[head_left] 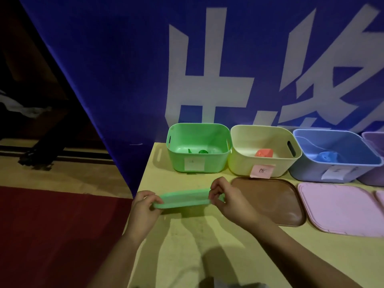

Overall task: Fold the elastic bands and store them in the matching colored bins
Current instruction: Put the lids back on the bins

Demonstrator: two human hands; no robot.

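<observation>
A green elastic band (185, 198) is stretched flat between both hands, just above the yellow table (228, 256). My left hand (143, 206) pinches its left end and my right hand (226, 198) pinches its right end. Behind them stands the green bin (176, 154), with a rolled green band (203, 152) inside. To its right, the cream bin (239, 161) holds a red folded band (264, 153). The blue bin (301, 169) holds a blue band (328, 156).
A purple bin (374, 142) is cut off at the right edge. A brown tray (276, 200) and a pink tray (340, 210) lie in front of the bins. The table's left edge drops to red floor (52, 235). A blue banner (124, 69) hangs behind.
</observation>
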